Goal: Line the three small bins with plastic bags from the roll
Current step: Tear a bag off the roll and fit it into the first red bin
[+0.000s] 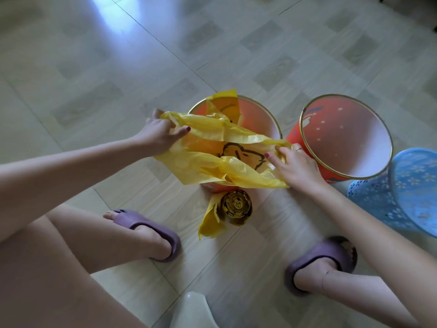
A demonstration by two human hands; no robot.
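As we count the stock: three bins on the floor, none fully lined.
Bin in hand: orange bin (256, 119), yellow bag (212, 162) stretched over its mouth, not yet tucked over the rim.
Left grip: left hand (160, 136) pinches the bag's far-left edge, outside the rim.
Right grip: right hand (295, 166) curls round the bag's right edge, at the rim.
Outstanding: second orange bin (343, 138) and blue bin (406, 185), both bare.
Supply: bag roll (236, 207) on the floor, just beside the bin we work on.
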